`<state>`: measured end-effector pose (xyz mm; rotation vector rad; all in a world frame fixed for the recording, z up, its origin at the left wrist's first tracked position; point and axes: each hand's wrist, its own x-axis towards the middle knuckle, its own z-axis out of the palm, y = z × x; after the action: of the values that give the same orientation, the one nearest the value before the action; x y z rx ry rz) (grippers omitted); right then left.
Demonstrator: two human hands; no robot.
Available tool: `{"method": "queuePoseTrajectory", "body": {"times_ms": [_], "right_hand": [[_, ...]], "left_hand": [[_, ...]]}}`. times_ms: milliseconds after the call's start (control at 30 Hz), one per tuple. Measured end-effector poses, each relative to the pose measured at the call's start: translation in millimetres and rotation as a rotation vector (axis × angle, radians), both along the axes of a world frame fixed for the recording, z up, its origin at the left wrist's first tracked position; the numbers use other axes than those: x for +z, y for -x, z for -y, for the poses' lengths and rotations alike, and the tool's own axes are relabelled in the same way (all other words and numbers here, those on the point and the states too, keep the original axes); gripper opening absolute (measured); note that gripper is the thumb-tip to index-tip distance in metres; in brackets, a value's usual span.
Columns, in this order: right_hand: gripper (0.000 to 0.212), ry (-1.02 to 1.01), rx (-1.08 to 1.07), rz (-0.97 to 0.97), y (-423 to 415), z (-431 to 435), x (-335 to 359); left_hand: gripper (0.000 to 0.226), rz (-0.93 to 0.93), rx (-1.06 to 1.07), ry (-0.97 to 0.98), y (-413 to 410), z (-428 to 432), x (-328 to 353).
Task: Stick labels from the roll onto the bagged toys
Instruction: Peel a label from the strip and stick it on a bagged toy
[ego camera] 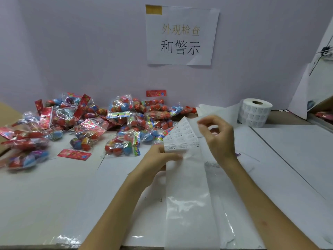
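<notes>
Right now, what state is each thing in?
label strip, held up; liner below bare.
left hand, grips the label strip's lower part.
right hand, fingers curled at the strip's top; grip unclear.
label roll, standing on end.
bagged toys, lying in a loose heap.

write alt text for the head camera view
A person's left hand holds a strip of labels over a white table, with the right hand curled at its top edge. Bagged toys are heaped back left; the label roll stands back right.
</notes>
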<state>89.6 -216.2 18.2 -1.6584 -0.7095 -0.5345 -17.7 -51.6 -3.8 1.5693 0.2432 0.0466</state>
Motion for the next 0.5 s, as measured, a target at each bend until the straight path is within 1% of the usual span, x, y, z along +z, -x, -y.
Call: {"method": "queuePoseTrajectory", "body": {"times_ms": [33,100,167,333,500], "right_hand": [[0.016,0.083,0.069,0.040,3.5,-2.3,-1.3],[0.018,0.258,0.140,0.144,8.6,-6.9,-5.6],[0.019,0.358,0.188,0.174,10.1,-9.1,-9.2],[0.020,0.468,0.190,0.134,9.1,-10.1,-12.3],[0.018,0.461,0.201,0.132,8.0,-11.5,-13.9]], "left_hand": [[0.023,0.009,0.025,0.020,-0.3,-0.7,-0.5],[0.023,0.024,0.060,0.045,-0.1,-2.3,-0.9],[0.026,0.050,0.080,0.059,-0.1,-3.4,-1.5],[0.029,0.054,0.135,0.048,-1.0,-2.6,-2.4],[0.026,0.065,0.153,0.021,-2.5,-3.1,-3.4]]}}
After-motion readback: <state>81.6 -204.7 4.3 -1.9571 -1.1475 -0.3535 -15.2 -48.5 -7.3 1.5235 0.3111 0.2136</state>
